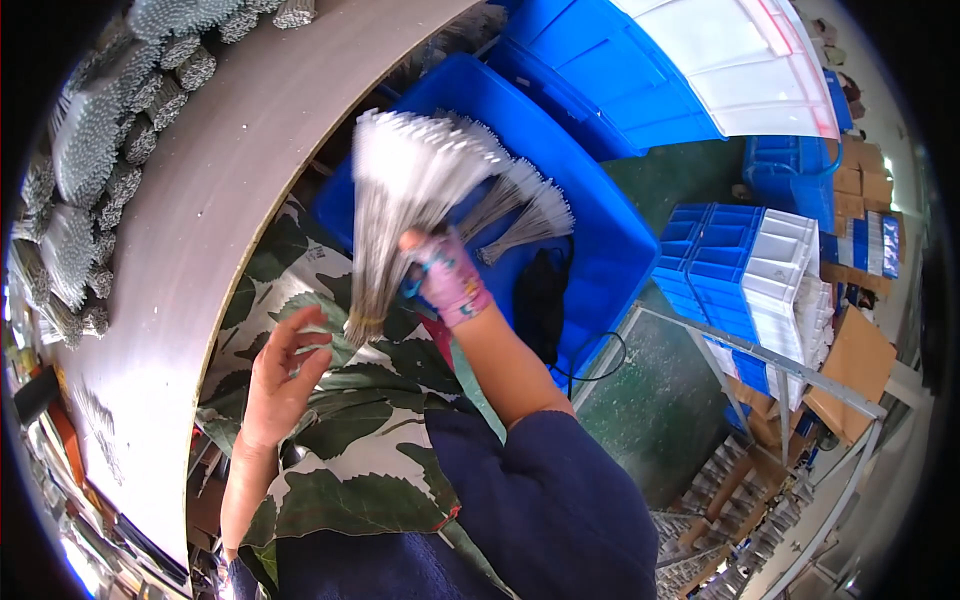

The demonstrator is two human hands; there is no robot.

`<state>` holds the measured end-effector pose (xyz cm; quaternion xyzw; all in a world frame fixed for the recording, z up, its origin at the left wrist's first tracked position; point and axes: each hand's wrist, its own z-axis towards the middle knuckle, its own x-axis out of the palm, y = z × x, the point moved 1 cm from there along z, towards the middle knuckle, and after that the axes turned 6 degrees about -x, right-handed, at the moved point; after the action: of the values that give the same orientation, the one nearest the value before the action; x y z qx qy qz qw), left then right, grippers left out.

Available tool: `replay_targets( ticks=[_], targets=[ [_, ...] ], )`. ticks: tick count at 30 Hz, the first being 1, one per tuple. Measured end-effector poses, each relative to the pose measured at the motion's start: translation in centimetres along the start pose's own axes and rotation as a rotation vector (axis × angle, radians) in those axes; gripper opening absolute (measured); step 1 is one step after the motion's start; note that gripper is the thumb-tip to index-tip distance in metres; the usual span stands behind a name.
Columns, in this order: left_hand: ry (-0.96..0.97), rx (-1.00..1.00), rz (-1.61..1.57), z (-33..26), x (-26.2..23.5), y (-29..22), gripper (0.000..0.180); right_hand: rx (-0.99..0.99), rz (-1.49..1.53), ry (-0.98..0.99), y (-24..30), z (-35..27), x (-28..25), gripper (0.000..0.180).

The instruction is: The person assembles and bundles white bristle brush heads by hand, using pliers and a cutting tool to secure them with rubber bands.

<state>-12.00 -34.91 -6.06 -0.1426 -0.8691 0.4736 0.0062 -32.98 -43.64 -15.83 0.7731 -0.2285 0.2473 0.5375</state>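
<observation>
My right hand (432, 262), partly covered by a pink and blue patterned glove or sleeve, is closed around a fanned bundle of thin grey rods with whitish tips (425, 155). The bundle is held over the near-left side of a blue plastic bin (610, 235), tips upward, and is blurred by motion. Lower left of it, my left hand (283, 382) holds nothing; its fingers are apart, in front of my leaf-patterned apron (350, 500). More rod bundles (535, 208) lie inside the bin, beside a black item (542, 300) whose kind I cannot make out.
A curved-looking tabletop (190, 200) runs along the left, with many stacked rod bundles (95, 150) at its far side. Blue and white crates (735, 255) stand to the right behind a metal frame (760, 350). Cardboard (850, 375) leans farther right.
</observation>
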Motion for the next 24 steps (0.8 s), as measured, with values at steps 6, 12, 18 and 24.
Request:
replay_targets(
  ticks=[6,12,18,24],
  targets=[
    [-0.024,-0.158,-0.051,-0.5,-0.1,2.0,0.04,-0.124,-0.113,-0.561,0.0,2.6,-13.0,0.045],
    [-0.187,-0.265,-0.063,-0.8,-1.9,4.9,0.036,-0.067,-0.291,-0.87,1.1,0.5,-24.5,0.049],
    [-0.21,-0.303,-0.035,-0.9,-2.7,5.8,0.037,-0.079,-0.404,-0.96,2.2,-0.6,-32.1,0.058],
    [-0.185,-0.328,-0.015,-0.9,-2.4,6.3,0.037,0.08,-0.621,-1.099,1.9,-1.9,-35.8,0.059]
  ],
)
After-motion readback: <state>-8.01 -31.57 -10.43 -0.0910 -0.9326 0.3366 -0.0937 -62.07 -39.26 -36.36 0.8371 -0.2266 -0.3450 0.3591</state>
